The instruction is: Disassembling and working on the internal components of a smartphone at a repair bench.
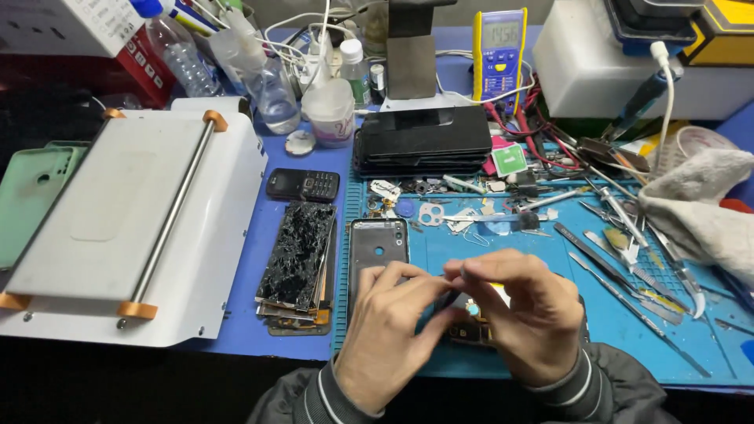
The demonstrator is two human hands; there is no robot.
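Blue work mat [510, 259], white machine [133, 228] with orange roller ends, black shattered screen [298, 255], black keypad phone [302, 185], yellow multimeter [499, 51], pale green phone case [27, 196], grey cloth [699, 204], grey ribbed cuffs

Blue workbench [310, 330] carries a blue mat [597, 306], white machine [133, 220], shattered screens [298, 263].

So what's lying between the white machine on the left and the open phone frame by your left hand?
In the head view, a stack of shattered phone screens lies between the white machine and the phone frame, on the blue table.

Head view, steeply down, close.
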